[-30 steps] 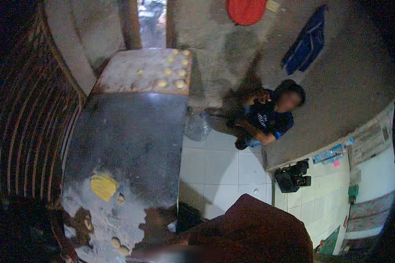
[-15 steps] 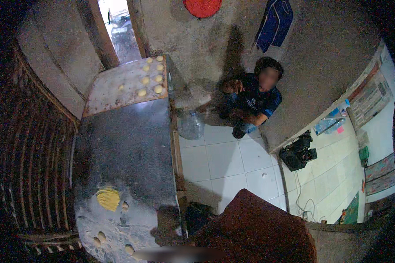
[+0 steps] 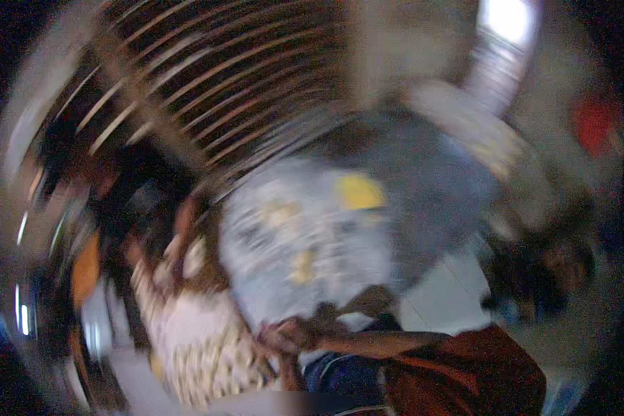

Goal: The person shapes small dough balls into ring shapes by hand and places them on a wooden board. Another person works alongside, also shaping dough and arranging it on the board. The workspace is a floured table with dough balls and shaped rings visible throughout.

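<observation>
Head view, heavily blurred: the left hand (image 3: pixel 273 338) and right hand (image 3: pixel 300 333) are pressed together at the table's near edge, and I cannot tell whether anything lies between them. If a soft piece is there, light, even palm pressure, with the hands held over the table, should serve best. Just beyond is the floured patch (image 3: pixel 350 253) of the dark table (image 3: pixel 430 180); on it lie the pale lumps (image 3: pixel 301 267), smeared into two spots, so their exact number is unclear. One yellow mound (image 3: pixel 359 191) sits farther out on the table. Two trays flank it: the near tray (image 3: pixel 201 312), left of the hands, bears rows of dough balls (image 3: pixel 222 371) too blurred to count; the far tray (image 3: pixel 447 104) has pale smears along one side, likewise uncountable. One red object (image 3: pixel 596 125) is on the wall at right.
</observation>
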